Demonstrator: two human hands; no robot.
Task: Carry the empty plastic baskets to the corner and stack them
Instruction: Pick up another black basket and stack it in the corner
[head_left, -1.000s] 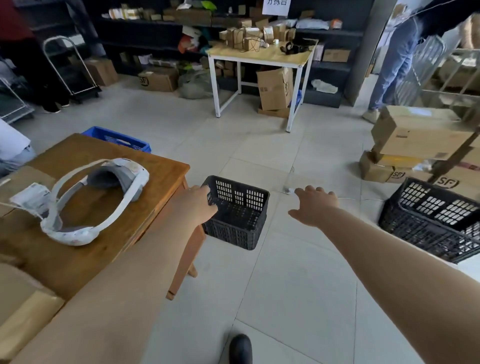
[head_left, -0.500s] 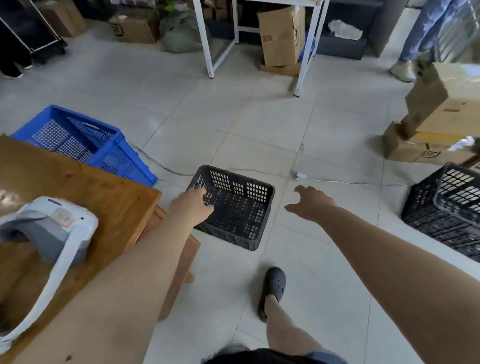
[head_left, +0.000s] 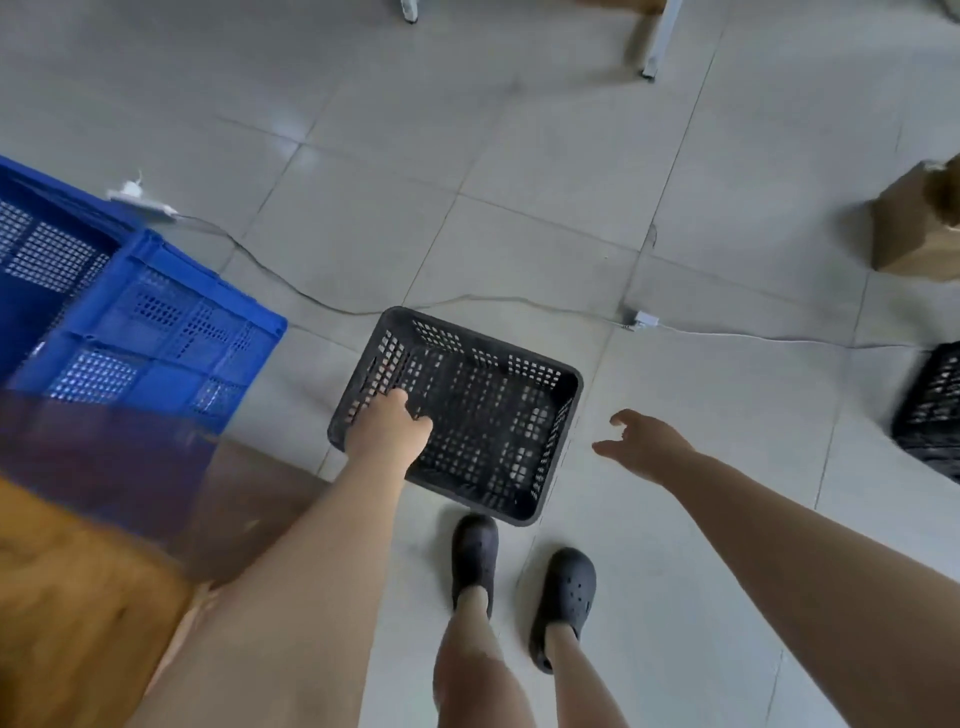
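A small black plastic basket (head_left: 493, 415), empty and perforated, hangs over the tiled floor in front of my feet. My left hand (head_left: 387, 431) grips its near left rim, fingers curled over the edge. My right hand (head_left: 641, 441) floats to the right of the basket, apart from it, fingers spread and holding nothing. A large blue plastic basket (head_left: 140, 332) stands on the floor at the left. Another black basket (head_left: 930, 410) is cut off by the right edge.
A wooden table corner (head_left: 78, 597) fills the lower left, blurred. A thin cable (head_left: 311, 304) with a small adapter (head_left: 641, 319) crosses the floor beyond the basket. A cardboard box (head_left: 914, 228) sits at the right. White table legs (head_left: 654, 47) stand far ahead.
The view has tilted down toward the floor and my feet. The black basket in my left hand now sits lower and closer to me. My right hand stays spread beside it.
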